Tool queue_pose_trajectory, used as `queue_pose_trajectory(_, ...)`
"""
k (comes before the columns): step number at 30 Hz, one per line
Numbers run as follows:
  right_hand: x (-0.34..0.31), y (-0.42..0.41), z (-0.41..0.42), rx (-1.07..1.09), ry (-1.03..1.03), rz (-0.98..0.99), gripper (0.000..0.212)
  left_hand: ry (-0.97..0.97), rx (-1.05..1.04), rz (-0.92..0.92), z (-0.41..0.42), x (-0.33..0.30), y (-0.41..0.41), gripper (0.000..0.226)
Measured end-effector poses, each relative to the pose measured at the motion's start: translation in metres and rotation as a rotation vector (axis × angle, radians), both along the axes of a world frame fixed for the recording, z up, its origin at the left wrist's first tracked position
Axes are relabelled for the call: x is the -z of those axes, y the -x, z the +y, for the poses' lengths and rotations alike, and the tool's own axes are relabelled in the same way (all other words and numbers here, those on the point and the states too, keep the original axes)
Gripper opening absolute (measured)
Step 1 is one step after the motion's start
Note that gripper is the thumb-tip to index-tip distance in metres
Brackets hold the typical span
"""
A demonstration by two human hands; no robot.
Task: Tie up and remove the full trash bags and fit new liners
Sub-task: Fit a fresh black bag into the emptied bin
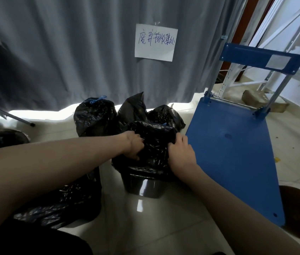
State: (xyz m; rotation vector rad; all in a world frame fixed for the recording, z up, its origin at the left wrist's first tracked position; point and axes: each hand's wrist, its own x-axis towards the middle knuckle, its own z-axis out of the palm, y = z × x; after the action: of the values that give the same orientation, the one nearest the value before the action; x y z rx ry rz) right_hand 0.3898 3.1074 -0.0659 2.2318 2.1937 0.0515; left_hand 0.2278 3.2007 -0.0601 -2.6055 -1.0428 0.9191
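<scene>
A black round bin (142,187) stands on the pale floor in the middle. A black plastic bag (154,142) bulges out of its top. My left hand (133,145) grips the bag's left side with curled fingers. My right hand (180,151) grips its right side, fingers dug into the plastic. Behind the bin stand tied black bags: one with a blue drawstring knot (95,115) at the left, and two more (132,107) (165,115) at the back. Another black bag (66,201) lies on the floor under my left forearm.
A blue platform trolley (237,159) with an upright handle stands close on the right. A grey curtain (72,52) with a handwritten paper sign (155,42) hangs behind. Another dark bin (3,138) sits at the left edge. Cardboard scraps (256,98) lie at the far right.
</scene>
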Motion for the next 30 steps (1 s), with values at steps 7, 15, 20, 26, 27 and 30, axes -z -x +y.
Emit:
queue_pose_trajectory(7, 0.001, 0.004, -0.008, 0.127, 0.1, 0.156, 0.038, 0.015, -0.023, 0.018, -0.015, -0.015, 0.037, 0.088)
queue_pose_trajectory(15, 0.01, 0.02, -0.001, 0.095, 0.034, 0.216, 0.026, 0.034, -0.085, -0.044, -0.017, -0.018, 0.072, 0.11)
queue_pose_trajectory(20, 0.016, 0.024, 0.017, 0.036, 0.021, 0.428, 0.034, -0.124, -0.104, -0.049, -0.011, -0.017, 0.093, 0.092)
queue_pose_trajectory(26, 0.012, 0.037, 0.031, -0.068, 0.086, 0.548, 0.065, -0.03, -0.369, -0.15, -0.008, -0.012, 0.111, 0.059)
queue_pose_trajectory(27, 0.011, 0.041, 0.032, -0.093, 0.109, 0.55, 0.068, -0.007, -0.407, -0.152, -0.009, -0.011, 0.114, 0.058)
queue_pose_trajectory(30, 0.008, 0.055, 0.036, -0.136, 0.228, 0.488, 0.086, 0.013, -0.465, -0.134, -0.014, -0.01, 0.123, 0.059)
